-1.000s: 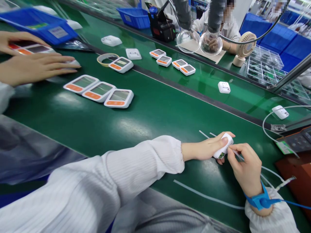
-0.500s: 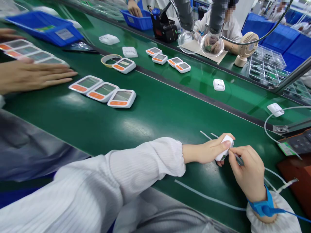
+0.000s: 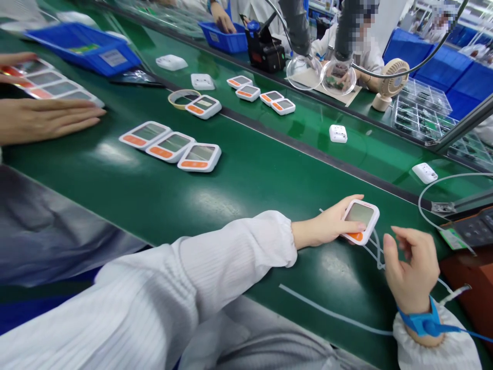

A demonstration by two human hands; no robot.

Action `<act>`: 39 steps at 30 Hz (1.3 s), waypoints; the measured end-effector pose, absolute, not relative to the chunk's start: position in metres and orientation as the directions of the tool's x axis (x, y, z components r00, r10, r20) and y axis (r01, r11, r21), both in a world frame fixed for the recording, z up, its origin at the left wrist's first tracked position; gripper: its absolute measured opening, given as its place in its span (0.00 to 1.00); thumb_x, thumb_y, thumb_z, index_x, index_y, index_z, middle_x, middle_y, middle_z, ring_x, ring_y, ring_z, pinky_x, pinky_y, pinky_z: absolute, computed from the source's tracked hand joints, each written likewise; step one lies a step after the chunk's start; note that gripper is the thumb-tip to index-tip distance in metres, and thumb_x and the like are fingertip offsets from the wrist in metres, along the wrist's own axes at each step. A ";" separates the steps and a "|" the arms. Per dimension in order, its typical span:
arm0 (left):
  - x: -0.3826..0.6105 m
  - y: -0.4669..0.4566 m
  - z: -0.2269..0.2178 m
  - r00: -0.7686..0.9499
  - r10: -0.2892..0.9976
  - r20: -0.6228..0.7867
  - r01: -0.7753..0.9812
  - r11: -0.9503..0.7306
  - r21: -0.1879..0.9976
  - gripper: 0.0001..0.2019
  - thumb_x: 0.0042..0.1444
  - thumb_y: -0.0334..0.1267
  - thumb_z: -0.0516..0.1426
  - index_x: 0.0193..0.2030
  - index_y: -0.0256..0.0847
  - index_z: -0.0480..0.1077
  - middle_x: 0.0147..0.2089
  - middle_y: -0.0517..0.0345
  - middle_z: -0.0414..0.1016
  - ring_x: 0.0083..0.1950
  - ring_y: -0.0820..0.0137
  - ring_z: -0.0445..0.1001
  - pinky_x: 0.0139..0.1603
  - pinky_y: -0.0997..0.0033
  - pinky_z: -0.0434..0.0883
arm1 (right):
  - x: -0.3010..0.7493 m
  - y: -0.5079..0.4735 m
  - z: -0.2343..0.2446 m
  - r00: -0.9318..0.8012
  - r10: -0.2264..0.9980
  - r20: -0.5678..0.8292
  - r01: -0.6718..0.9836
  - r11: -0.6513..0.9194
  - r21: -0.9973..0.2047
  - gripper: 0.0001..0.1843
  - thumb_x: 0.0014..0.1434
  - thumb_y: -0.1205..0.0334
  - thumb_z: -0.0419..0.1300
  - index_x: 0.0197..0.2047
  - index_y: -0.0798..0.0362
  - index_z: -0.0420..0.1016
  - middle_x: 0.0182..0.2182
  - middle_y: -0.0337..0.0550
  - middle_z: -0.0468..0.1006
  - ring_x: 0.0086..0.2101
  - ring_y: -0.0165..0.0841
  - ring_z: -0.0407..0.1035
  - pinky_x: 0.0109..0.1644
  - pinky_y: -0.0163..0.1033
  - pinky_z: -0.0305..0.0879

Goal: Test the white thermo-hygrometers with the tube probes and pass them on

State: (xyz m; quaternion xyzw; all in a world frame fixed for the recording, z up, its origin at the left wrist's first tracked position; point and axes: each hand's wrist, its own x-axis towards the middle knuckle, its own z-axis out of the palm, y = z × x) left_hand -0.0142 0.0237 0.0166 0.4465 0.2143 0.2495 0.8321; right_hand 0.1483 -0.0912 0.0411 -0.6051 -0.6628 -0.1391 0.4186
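1. Here's the left hand (image 3: 327,224), closed round a white device (image 3: 361,212) over the green table (image 3: 250,190), screen facing us, its thumb lying across the lower screen by the orange strip.
2. Along the device's top rim, a faint reddish mark, far too small to read!
3. Over to the right hand (image 3: 415,264): fingers half curled, thumb well apart from them, nothing seen in its grip. It's near the device, white tubes (image 3: 379,257) between the two, blue strap (image 3: 422,321) at the wrist.
4. Labels now: the blue bin (image 3: 92,59) up left wears a white label (image 3: 114,57), its print blurred past reading.
5. Far right, a green-and-white tag (image 3: 453,239) by the dark box (image 3: 472,226); those words won't resolve either.
6. Beside the tape roll (image 3: 171,99), one unit (image 3: 204,106) shows a pale patch on its screen, any writing illegible.
7. Three more units (image 3: 171,145) sit in a row, and beyond them a co-worker's hand (image 3: 46,121) stretches along another row (image 3: 57,88).
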 end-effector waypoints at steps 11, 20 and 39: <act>-0.021 0.028 0.012 0.945 0.323 -0.048 -0.102 0.432 0.896 0.54 0.58 0.48 0.66 0.76 0.50 0.30 0.36 0.60 0.75 0.30 0.72 0.76 0.33 0.71 0.74 | 0.147 -0.093 0.028 0.275 0.890 0.363 0.745 0.042 -0.666 0.34 0.73 0.50 0.52 0.73 0.63 0.54 0.26 0.35 0.73 0.21 0.29 0.67 0.25 0.30 0.65; -0.021 0.027 0.013 0.910 0.415 -0.001 -0.163 0.357 0.920 0.49 0.57 0.47 0.66 0.75 0.44 0.39 0.33 0.60 0.74 0.26 0.74 0.72 0.28 0.74 0.70 | 0.149 -0.093 0.029 0.196 0.957 0.212 0.669 0.027 -0.743 0.34 0.73 0.48 0.52 0.74 0.58 0.53 0.24 0.36 0.74 0.21 0.32 0.68 0.25 0.33 0.68; -0.018 0.026 0.006 0.905 0.426 -0.014 -0.111 0.268 0.957 0.43 0.58 0.48 0.64 0.71 0.45 0.42 0.38 0.60 0.72 0.25 0.77 0.69 0.26 0.75 0.67 | 0.150 -0.092 0.027 0.198 0.970 0.140 0.676 -0.032 -0.736 0.36 0.71 0.48 0.52 0.74 0.58 0.50 0.26 0.36 0.74 0.21 0.34 0.70 0.27 0.34 0.68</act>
